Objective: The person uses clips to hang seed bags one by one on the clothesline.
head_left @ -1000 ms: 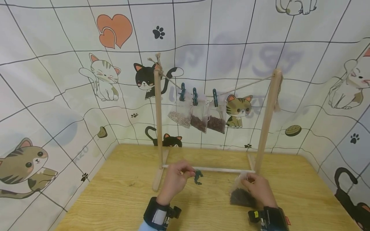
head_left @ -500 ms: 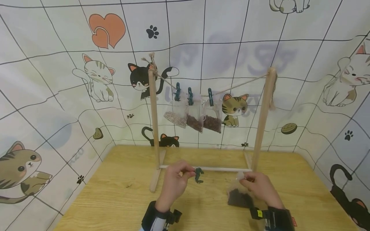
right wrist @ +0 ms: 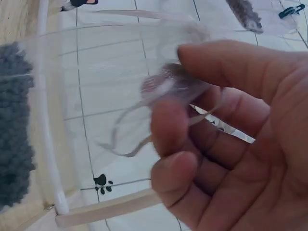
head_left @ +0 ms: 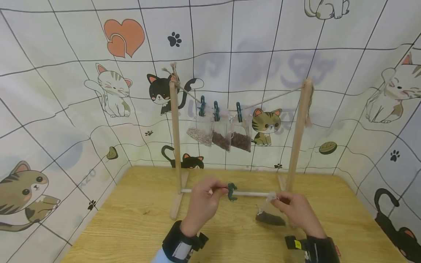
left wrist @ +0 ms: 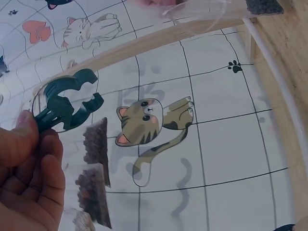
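Between thumb and fingers, my left hand [head_left: 204, 201] pinches a dark green clip [head_left: 231, 191] by its handles. In the left wrist view the jaws of this clip [left wrist: 72, 98] stand apart, with nothing between them. My right hand [head_left: 297, 212] pinches the gathered top of a sheer drawstring bag [head_left: 270, 215], which has dark granules at its bottom. The right wrist view shows the bag's thin ribbon loop hanging by the fingers [right wrist: 171, 122]. Both hands are above the table, in front of the wooden rack, the clip left of the bag.
A wooden rack [head_left: 297, 138] carries a sagging rope [head_left: 273, 98] between two posts. Three similar bags, including a pale-filled one [head_left: 200, 135], hang from it by green clips [head_left: 239, 112]. A white rod [head_left: 250, 193] joins the rack's feet on the wooden table [head_left: 131, 226].
The left hand has risen slightly and moved right with the clip. The bag in the right hand has lifted and turned, so its dark filling looks flatter. The hanging bags stay on the rope.
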{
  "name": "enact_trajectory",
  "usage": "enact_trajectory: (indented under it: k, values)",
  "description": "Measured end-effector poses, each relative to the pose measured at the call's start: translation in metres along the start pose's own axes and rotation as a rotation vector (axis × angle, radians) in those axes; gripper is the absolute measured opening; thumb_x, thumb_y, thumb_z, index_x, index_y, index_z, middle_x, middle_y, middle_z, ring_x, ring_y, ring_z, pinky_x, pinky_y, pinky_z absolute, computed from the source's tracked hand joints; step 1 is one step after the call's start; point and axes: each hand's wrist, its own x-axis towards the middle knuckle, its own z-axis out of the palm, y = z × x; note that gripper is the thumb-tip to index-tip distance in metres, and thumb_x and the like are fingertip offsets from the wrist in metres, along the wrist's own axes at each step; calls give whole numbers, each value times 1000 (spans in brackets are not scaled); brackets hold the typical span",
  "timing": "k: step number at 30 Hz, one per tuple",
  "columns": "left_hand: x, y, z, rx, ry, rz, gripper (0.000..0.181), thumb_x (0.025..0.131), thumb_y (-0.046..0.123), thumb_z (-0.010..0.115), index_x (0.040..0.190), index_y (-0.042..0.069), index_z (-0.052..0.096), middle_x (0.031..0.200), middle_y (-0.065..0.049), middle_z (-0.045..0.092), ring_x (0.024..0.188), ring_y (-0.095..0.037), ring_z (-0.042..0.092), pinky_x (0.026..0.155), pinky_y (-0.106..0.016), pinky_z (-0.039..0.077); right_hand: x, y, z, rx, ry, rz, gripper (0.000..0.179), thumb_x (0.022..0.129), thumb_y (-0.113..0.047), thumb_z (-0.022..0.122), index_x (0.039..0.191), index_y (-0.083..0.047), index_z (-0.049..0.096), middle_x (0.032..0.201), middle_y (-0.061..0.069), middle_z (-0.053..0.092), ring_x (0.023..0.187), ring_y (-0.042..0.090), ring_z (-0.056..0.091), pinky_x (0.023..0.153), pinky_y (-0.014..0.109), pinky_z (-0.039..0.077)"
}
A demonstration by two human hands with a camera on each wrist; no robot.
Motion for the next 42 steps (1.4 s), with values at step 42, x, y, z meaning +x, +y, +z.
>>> enact_trajectory:
  k: [42]
  values:
    - [214,80,10,179,-138,124,6,86,5,60,80,5,61,82,-4,66,70,-10,59,67,-13,42,67,-89,-82,44,471,-439,16,88,-27,60,88,-12,67,62,4,62,50,11,57,51,21,44]
